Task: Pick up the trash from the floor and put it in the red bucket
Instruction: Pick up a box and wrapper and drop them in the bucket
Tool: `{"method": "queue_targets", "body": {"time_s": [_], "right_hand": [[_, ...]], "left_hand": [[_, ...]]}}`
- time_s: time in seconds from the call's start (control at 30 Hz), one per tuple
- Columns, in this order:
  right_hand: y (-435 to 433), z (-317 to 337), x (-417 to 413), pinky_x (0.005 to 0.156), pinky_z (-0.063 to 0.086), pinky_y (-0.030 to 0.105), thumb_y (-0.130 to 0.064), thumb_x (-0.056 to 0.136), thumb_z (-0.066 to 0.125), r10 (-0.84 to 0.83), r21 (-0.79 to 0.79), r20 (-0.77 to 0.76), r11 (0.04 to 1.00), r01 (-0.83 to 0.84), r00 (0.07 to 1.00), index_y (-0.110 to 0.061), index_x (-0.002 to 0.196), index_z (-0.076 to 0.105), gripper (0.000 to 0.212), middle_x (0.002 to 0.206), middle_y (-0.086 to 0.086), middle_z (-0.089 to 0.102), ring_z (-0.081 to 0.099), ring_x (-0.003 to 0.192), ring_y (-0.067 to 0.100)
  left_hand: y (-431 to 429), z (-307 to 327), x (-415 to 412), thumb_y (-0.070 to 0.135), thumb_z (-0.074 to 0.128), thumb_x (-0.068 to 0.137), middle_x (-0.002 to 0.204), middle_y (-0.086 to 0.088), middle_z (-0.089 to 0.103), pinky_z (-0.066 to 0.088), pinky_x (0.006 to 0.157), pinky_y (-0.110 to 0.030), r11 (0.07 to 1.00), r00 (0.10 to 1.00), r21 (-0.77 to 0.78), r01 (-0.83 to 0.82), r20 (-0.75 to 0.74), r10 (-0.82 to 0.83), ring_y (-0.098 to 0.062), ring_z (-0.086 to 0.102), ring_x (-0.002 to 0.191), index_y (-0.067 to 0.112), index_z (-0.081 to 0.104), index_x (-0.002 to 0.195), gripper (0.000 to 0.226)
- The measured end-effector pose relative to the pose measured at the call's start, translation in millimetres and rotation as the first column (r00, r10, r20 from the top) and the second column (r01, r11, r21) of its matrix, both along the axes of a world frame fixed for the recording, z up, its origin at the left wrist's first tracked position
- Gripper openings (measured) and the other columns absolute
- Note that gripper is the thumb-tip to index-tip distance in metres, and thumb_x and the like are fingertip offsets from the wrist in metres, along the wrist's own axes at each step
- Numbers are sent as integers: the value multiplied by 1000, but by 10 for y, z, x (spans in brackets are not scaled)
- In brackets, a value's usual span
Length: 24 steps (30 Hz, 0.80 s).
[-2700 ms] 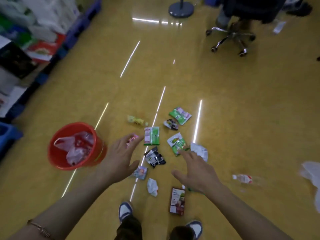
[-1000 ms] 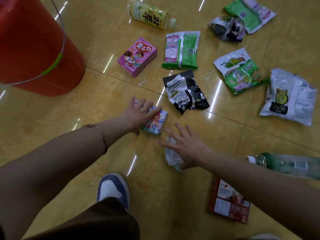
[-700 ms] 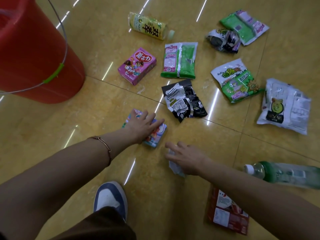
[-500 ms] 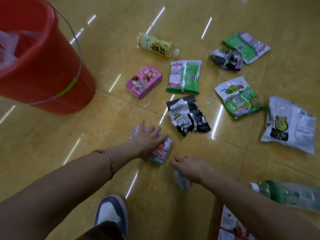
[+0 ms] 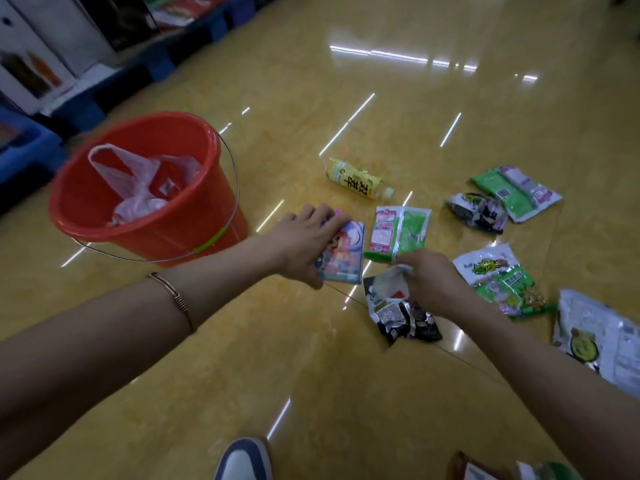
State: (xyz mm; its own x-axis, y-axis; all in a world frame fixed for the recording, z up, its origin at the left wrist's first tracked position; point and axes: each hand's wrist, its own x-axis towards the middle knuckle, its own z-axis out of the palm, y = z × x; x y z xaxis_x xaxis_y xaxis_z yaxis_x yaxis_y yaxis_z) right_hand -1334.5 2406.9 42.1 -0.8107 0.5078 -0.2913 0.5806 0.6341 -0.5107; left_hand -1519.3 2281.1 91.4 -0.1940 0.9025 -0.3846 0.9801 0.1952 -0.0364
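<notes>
The red bucket (image 5: pixel 194 216) stands on the yellow floor at the left, with a clear plastic bag inside. My left hand (image 5: pixel 301 244) grips a colourful cartoon packet (image 5: pixel 344 258), lifted off the floor to the right of the bucket. My right hand (image 5: pixel 429 275) holds a crumpled white wrapper (image 5: pixel 389 282) above a black snack packet (image 5: pixel 401 317). On the floor lie a yellow tea bottle (image 5: pixel 356 180), a green-and-pink packet (image 5: pixel 398 233), a green snack bag (image 5: pixel 502 282) and other wrappers.
More wrappers lie at the right: a dark crumpled one (image 5: pixel 476 211), a green one (image 5: pixel 516 192) and a white one (image 5: pixel 599 337). Blue pallets with boxes (image 5: pixel 104 64) line the far left. My shoe (image 5: pixel 242 460) and a red carton (image 5: pixel 478 469) are at the bottom edge.
Both hands have come up off the floor: the left with the cartoon packet, the right with the white wrapper. My view has risen and the bucket's opening now shows.
</notes>
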Motion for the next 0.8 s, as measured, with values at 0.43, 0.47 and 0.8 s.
{"method": "queue_targets", "body": {"time_s": [0.43, 0.47, 0.8], "right_hand": [[-93, 1417, 389, 76, 40, 33, 1, 87, 53, -128, 30, -132, 991, 133, 983, -11, 115, 65, 33, 114, 16, 56, 53, 102, 35], [-115, 1587, 426, 75, 40, 33, 2, 87, 52, -137, 19, -129, 990, 141, 982, -12, 115, 65, 34, 114, 14, 55, 53, 102, 34], [106, 4179, 560, 77, 28, 16, 5, 90, 49, -205, 1, -305, 976, 216, 930, -11, 119, 64, 37, 116, 6, 56, 53, 105, 21]], "left_hand": [[-335, 1260, 501, 45, 78, 56, 136, -3, 29, 35, 104, -40, 971, 907, 153, -184, 407, 107, -20, 31, 121, 26, 10, 147, 116], [-365, 1433, 512, 51, 73, 53, 136, -4, 30, 37, 103, -43, 966, 911, 165, -198, 396, 119, -21, 32, 121, 24, 12, 147, 116], [-156, 3944, 538, 64, 54, 48, 135, -4, 35, 34, 102, -32, 933, 936, 281, -223, 330, 124, -22, 37, 118, 20, 13, 148, 117]]}}
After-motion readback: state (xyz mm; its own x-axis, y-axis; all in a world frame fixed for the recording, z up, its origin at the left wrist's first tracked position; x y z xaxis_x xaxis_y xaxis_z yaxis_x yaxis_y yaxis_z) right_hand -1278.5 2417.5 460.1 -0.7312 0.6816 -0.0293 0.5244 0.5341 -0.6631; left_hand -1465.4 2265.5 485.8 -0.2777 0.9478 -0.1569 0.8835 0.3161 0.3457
